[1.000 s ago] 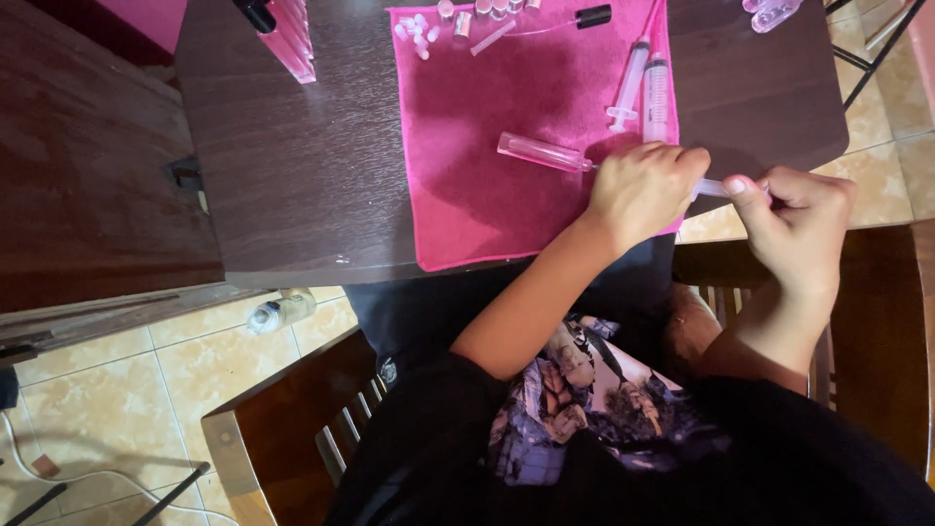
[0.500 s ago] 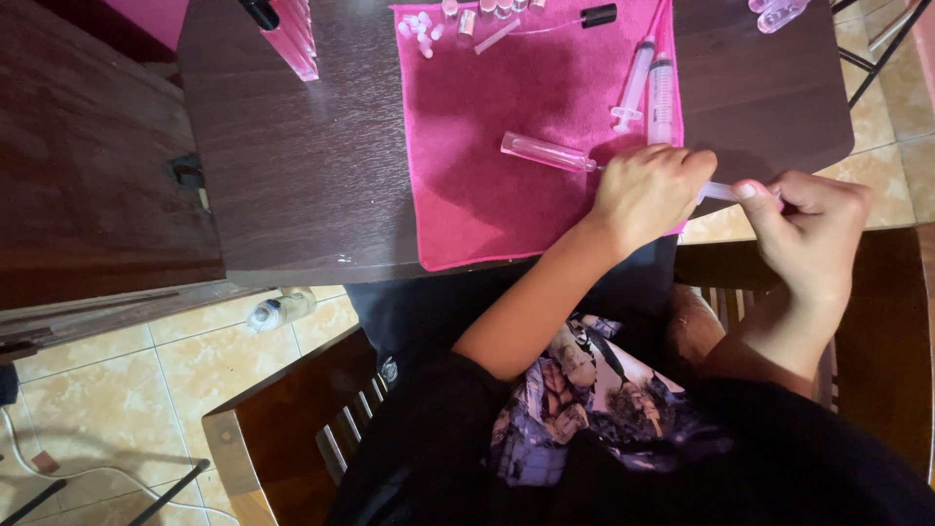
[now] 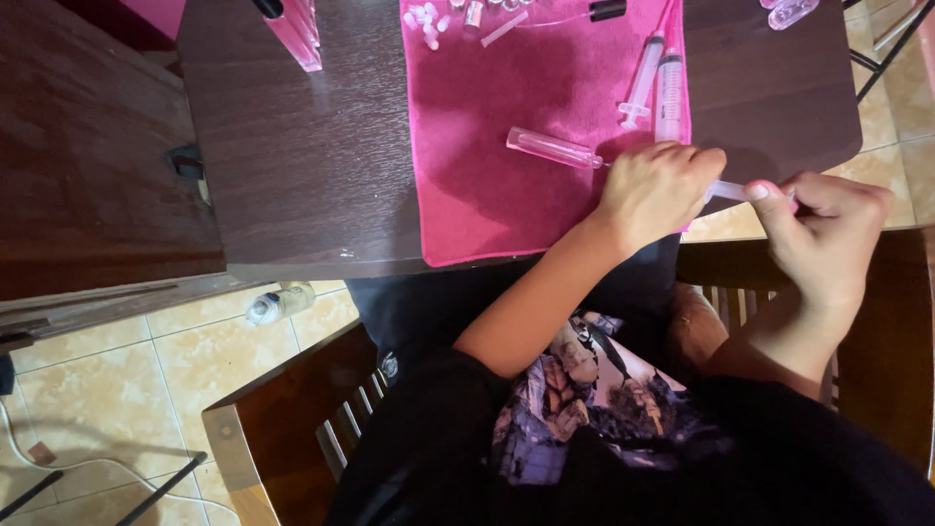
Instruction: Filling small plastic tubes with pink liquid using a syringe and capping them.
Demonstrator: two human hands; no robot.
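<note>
Head view, only camera: left hand [image 3: 657, 190] and right hand [image 3: 828, 229] meet at the near right corner of the dark wood-grain table [image 3: 292, 166], both closed on one small clear pink plastic tube [image 3: 729, 190] held roughly level between them, just past the table edge and the corner of the magenta terry cloth mat [image 3: 506, 127]. Left fingers are curled tight round the tube's left end, which they hide. Right thumb and forefinger pinch the other end in a narrow grip; whether that tip carries a cap I cannot tell. Change over the last second: almost none in position. Both hands sit at the same spot, and the right hand's fingers have shifted only slightly on the tube end, so this reads as fine fingertip work on the tube, not a move or a set-down. On the mat, just left of the left hand, lies a longer clear pink tube [image 3: 553, 148], apart from the hand and in the same place as before. Further up lie two clear plastic syringes [image 3: 657, 78] side by side, and at the far edge a scatter of small white caps [image 3: 429, 19]. Upper left of the table: a bundle of pink tubes [image 3: 297, 39]. Floor is beige tile [image 3: 127, 380]; a wooden chair [image 3: 282, 429] shows below the person's dark clothing.
</note>
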